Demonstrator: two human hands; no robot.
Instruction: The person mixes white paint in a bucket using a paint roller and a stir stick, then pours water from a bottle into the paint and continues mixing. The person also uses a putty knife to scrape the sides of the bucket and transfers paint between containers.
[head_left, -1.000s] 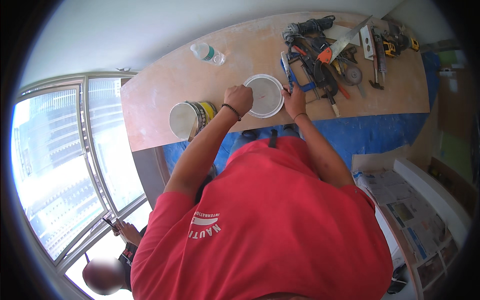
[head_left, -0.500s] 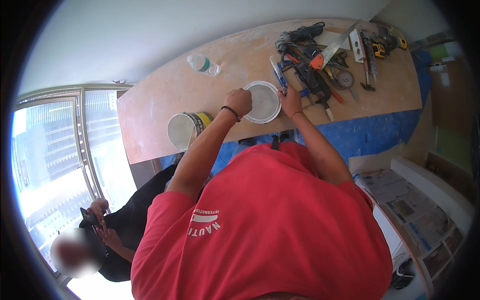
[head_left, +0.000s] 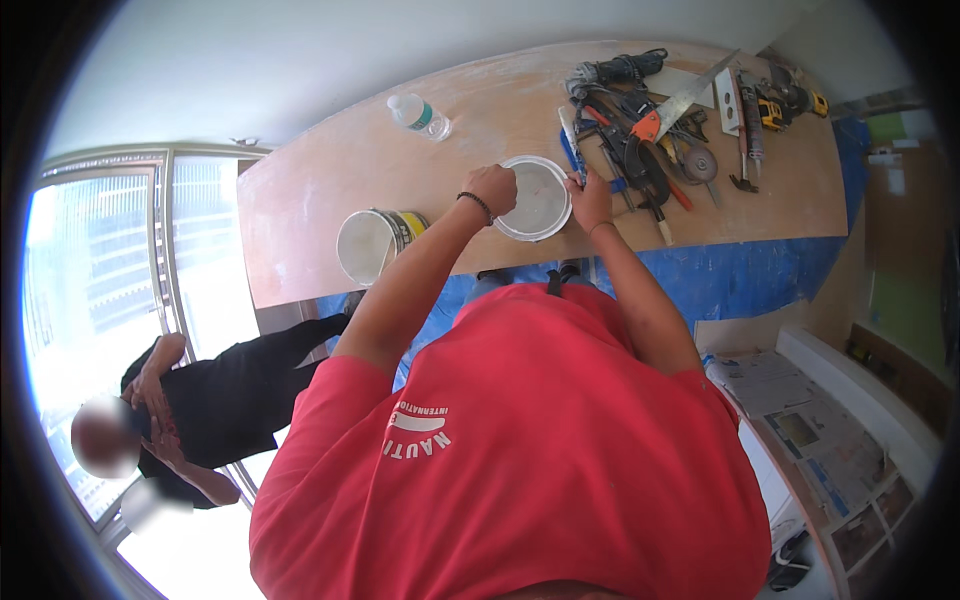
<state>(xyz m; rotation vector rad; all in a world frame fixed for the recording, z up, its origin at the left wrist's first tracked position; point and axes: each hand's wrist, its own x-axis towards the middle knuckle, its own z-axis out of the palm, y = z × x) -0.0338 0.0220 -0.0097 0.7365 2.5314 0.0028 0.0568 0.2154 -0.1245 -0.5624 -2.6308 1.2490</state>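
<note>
A round white tub (head_left: pixel 533 232) with a pale grey inside stands near the table's front edge. My left hand (head_left: pixel 491 192) is closed in a fist at its left rim; whatever it holds is hidden. At the opposite rim, the fingers of my right hand (head_left: pixel 592 198) are bent round the edge of the tub. A slim white and blue tool (head_left: pixel 571 140) lies just beyond those fingertips. Left of my left forearm is a bucket (head_left: pixel 366 247) with a yellow and white label and a thin stick in it. Behind stands a clear bottle (head_left: pixel 420 116).
Tools crowd the table's right side: a grinder (head_left: pixel 620 70), a handsaw (head_left: pixel 690 100), a cutting disc (head_left: pixel 700 163), a hammer (head_left: pixel 743 180) and yellow-black power tools (head_left: pixel 780 110). Blue sheeting (head_left: pixel 720 280) covers the floor. A person in black (head_left: pixel 235 400) is at the left by the windows.
The view has shifted slightly, so the table things appear a little further right. Both my hands stay at the tub's rim. The person in black has changed posture, arms now drawn toward the chest.
</note>
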